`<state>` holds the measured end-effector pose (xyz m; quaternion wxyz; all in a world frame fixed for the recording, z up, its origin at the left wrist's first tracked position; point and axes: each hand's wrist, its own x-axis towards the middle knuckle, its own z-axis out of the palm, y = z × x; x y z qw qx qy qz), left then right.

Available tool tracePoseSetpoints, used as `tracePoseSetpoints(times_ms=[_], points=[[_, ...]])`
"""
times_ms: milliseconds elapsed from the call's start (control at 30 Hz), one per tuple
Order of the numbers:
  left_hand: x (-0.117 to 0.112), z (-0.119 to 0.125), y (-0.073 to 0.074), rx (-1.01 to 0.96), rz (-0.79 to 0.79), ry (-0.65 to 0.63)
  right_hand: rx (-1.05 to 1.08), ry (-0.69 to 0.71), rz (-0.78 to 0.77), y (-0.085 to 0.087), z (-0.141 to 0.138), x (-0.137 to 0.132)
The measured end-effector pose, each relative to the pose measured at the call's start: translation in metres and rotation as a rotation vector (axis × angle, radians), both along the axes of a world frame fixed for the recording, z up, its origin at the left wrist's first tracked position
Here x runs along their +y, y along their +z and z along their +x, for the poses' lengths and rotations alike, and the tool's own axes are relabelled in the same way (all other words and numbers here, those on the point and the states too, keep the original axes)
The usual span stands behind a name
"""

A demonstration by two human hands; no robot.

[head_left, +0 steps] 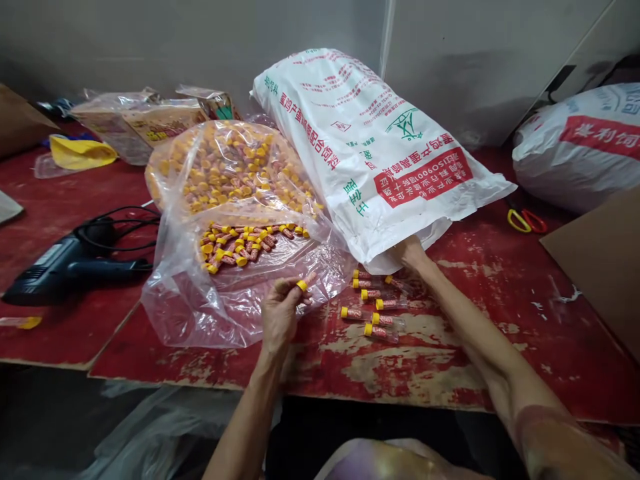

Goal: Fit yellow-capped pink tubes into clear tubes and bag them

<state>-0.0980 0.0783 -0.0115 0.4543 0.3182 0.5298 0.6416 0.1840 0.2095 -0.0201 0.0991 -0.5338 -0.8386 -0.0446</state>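
Observation:
My left hand (pixel 281 308) pinches a small yellow-capped tube (pixel 303 284) with pinkish contents, over the front edge of a clear plastic bag (pixel 215 313). Many similar capped tubes (pixel 240 250) lie in the mouth of that bag and fill it further back. My right hand (pixel 409 252) reaches into the open end of a white woven sack (pixel 360 153) printed in red and green; its fingers are hidden inside. Between my hands, several yellow-capped clear tubes (pixel 383 332), partly filled with pink bits, lie loose on the red table (pixel 320 367).
A dark heat gun (pixel 65 260) with its cord lies at the left. Packaged bags (pixel 150 123) and a yellow piece (pixel 83 152) stand behind it. At the right are scissors (pixel 527 221), another white sack (pixel 580 147) and cardboard (pixel 600 260). A grey wall (pixel 200 47) closes the back.

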Motion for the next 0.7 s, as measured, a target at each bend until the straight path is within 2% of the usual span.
tracePoseSetpoints(times_ms=[67, 133, 200, 300, 400, 500, 633, 700], points=[[-0.02, 0.018, 0.003, -0.196, -0.058, -0.052, 0.088, -0.009, -0.02, 0.014, 0.019, -0.035], [-0.033, 0.038, 0.006, -0.328, -0.111, -0.131, 0.269, 0.073, -0.14, 0.029, 0.033, -0.076], [-0.042, 0.057, 0.008, -0.383, -0.147, -0.236, 0.464, 0.196, -0.328, 0.043, 0.039, -0.113], [-0.053, 0.082, 0.011, -0.386, -0.171, -0.361, 0.557, 0.307, -0.504, 0.055, 0.034, -0.152], [-0.065, 0.098, 0.009, -0.354, -0.172, -0.391, 0.562, 0.398, -0.519, 0.053, 0.02, -0.169], [-0.078, 0.106, 0.004, -0.268, -0.145, -0.33, 0.56, 0.445, -0.478, 0.044, 0.003, -0.181], [-0.095, 0.108, -0.001, -0.002, -0.097, -0.244, 0.589, 0.322, -0.392, 0.034, -0.012, -0.201], [-0.103, 0.107, -0.001, 0.193, -0.04, -0.267, 0.55, 0.242, -0.397, 0.032, -0.016, -0.209]])
